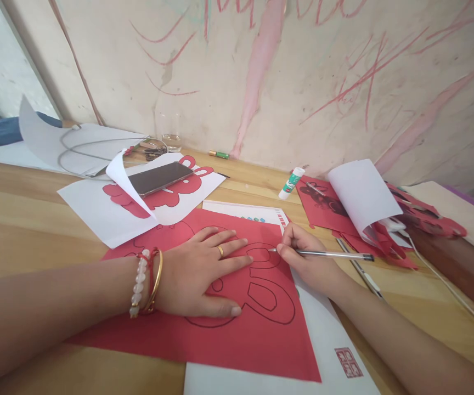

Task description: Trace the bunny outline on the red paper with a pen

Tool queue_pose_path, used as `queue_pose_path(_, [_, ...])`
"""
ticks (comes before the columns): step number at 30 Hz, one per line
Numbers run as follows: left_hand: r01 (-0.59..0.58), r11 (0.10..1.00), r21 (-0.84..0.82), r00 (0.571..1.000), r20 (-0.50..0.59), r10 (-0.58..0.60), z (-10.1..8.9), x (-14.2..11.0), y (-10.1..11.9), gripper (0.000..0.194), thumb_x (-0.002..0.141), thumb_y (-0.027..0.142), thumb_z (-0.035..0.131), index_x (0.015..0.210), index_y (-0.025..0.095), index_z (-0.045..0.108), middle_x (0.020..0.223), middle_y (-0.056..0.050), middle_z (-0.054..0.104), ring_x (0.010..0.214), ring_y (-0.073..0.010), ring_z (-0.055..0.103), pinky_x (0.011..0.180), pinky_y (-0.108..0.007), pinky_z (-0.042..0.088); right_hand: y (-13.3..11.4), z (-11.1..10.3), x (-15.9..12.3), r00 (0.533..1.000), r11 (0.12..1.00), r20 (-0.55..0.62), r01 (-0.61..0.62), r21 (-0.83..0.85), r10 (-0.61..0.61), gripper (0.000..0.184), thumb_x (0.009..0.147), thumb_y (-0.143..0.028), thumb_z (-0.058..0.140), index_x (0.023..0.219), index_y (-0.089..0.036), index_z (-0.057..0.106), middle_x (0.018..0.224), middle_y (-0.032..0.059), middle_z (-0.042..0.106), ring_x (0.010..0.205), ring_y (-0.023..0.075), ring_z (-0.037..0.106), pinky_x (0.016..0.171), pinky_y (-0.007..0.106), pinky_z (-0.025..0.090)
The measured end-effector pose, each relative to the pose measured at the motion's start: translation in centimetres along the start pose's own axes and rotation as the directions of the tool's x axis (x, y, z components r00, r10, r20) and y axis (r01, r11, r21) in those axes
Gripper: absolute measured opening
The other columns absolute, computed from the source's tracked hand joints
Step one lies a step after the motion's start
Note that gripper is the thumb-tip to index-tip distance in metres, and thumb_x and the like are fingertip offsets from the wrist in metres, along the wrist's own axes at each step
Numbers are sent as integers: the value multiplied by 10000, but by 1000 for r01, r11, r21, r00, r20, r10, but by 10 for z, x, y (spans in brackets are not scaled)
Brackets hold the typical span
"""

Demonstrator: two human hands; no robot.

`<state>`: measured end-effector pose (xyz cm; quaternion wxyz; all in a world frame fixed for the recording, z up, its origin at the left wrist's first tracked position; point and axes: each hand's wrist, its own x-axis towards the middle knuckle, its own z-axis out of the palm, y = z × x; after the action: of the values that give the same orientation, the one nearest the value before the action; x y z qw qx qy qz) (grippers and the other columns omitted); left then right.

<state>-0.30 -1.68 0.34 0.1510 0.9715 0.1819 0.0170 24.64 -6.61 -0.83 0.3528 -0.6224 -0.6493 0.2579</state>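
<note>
A sheet of red paper [261, 345] lies on the table, bearing a black outline that looks like a rabbit with two long ears. My left hand [204, 271] rests flat on it with fingers spread, covering part of the drawing. In my right hand [306, 260] is a pen [336, 255] with a clear barrel and black end. Its tip touches or hovers just over the upper ear outline; I cannot tell which. Under the red paper sits a white printed sheet [331, 340] with a red stamp-like mark.
Behind the red paper, a phone [161, 178] lies on white paper [92, 211] with a red rabbit cut-out [190, 184]. A glue stick [292, 182] stands tilted at the back. Red scraps [434, 211], a curled white sheet [364, 192] and a cutter-like tool [360, 271] lie right.
</note>
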Motion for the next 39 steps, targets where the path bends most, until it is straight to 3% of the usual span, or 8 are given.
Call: queue_pose_path(39, [-18,1000,-3,999,-34,18,1,-2,-1,706,866,624,492,1445,235,386,1540,-102,272,1414,-366,223,1137,-584,150,1,-4,-1,999,999,45,7,51,-9,189,756,-168,530,660,-232,379,615,-45,393,559,118,338,495,241,294])
